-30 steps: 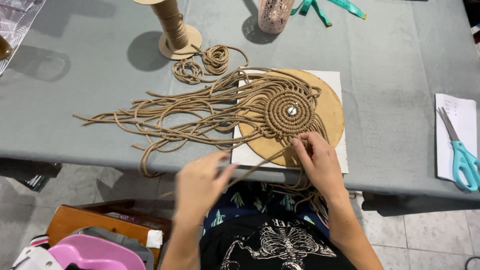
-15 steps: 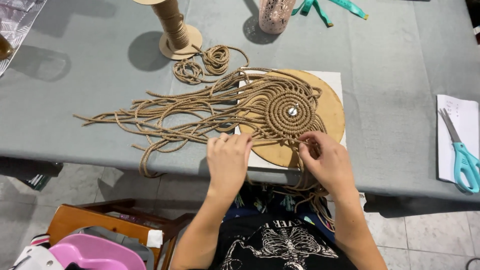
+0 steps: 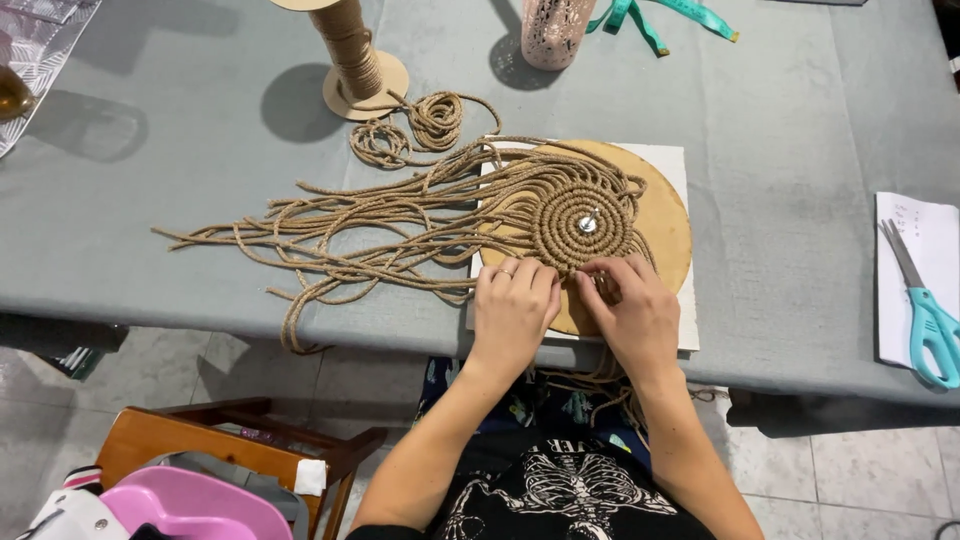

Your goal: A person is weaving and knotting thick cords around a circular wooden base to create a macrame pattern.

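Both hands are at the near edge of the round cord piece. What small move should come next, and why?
Probably draw one more cord tight against the coil's near edge. Both the left hand and the right hand pinch there, on the coiled cord piece pinned on the round board, while many loose cords lie fanned out to the left, not worked in.

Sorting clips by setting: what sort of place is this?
Probably a home craft table: a spiral of knotted jute cord on a round board, a cord spool, and turquoise scissors on paper.
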